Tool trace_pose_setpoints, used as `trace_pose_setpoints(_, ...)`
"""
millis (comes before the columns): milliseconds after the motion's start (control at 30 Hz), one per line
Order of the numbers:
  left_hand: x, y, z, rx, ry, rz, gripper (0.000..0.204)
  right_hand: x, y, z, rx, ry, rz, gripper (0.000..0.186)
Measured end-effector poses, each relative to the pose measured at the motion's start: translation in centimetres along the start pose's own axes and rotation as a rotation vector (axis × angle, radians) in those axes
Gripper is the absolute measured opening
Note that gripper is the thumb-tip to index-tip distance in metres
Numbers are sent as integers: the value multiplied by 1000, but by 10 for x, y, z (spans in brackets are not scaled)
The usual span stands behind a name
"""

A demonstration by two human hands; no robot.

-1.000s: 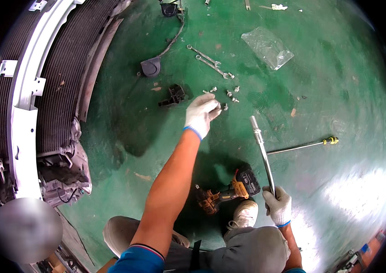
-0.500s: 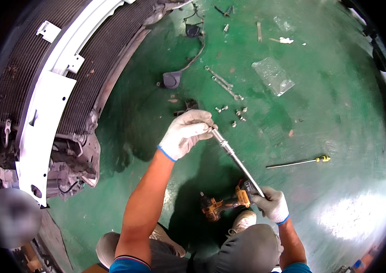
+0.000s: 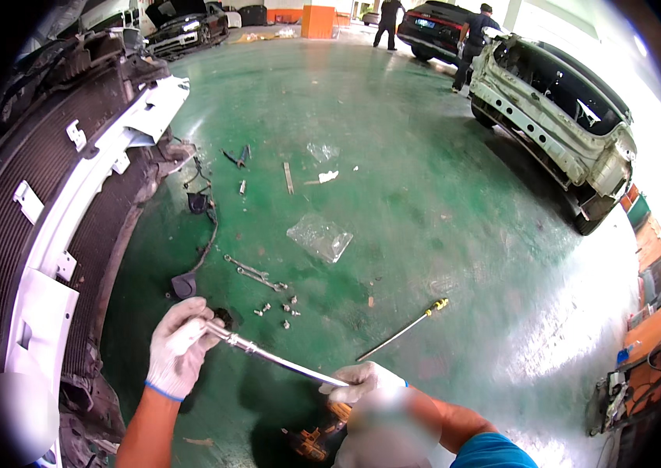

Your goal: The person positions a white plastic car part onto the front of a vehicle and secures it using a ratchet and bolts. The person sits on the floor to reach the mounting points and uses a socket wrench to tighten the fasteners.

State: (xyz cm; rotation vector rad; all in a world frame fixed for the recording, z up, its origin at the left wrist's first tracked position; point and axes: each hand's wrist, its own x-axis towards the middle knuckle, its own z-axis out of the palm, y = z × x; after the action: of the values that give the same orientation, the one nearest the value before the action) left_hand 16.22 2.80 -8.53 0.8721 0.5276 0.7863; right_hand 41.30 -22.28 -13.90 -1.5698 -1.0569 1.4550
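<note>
Both my hands wear white gloves. My left hand (image 3: 178, 347) grips the head end of a long chrome ratchet wrench (image 3: 276, 357). My right hand (image 3: 365, 381) holds the handle end of the same wrench, which lies level between the two hands above the green floor. Just under my right hand an orange and black cordless drill (image 3: 316, 441) rests on the floor. Several loose bolts (image 3: 282, 310) lie scattered just beyond the wrench head.
A stripped car front with radiator and white crossbeam (image 3: 58, 218) fills the left. On the floor lie two spanners (image 3: 254, 274), a clear plastic bag (image 3: 319, 237), a yellow-handled screwdriver (image 3: 404, 331) and black cable (image 3: 204, 234). A stripped white car (image 3: 560, 117) and people stand far right.
The view has tilted up to take in the workshop. Both hands stay on the wrench, which has swung from steeply slanted to nearly level, and the hands sit lower in the picture.
</note>
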Motion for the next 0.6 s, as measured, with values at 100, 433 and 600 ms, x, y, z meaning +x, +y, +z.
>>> trace_pose_setpoints(100,-48,45,8,56,50,100,37,14,-30,11,-91,-102,-212,33)
trace_pose_setpoints(433,-222,95,-19,207,280,482,50,33,-141,68,-256,-466,-369,39)
trace_pose_setpoints(600,-276,104,-50,115,369,634,49,55,-180,112,-219,-742,-673,57)
